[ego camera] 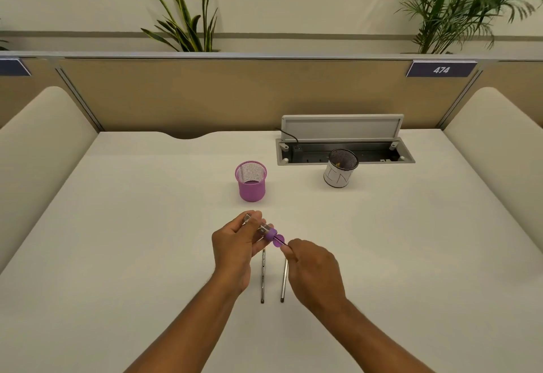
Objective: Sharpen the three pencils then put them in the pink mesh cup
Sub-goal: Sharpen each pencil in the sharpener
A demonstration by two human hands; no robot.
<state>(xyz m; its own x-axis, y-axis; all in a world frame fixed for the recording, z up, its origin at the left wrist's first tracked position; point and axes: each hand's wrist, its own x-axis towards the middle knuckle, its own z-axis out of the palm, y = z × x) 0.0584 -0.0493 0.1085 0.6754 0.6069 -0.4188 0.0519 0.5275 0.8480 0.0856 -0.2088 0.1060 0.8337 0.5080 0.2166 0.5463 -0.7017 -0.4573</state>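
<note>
Sharpening what looks like the first pencil

Just in front of the pink mesh cup (251, 181), the left hand (235, 243) grips the sharpener (269, 234) and the right hand (314, 266) pinches a pencil (281, 241) pushed into it. Two spare pencils (262, 278) lie nearer the person. Next probably comes twisting, then a drop into the cup.

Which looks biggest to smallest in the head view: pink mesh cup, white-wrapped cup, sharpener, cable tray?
1. cable tray
2. pink mesh cup and white-wrapped cup, about alike, unranked
3. sharpener, partly hidden in the left hand
</note>
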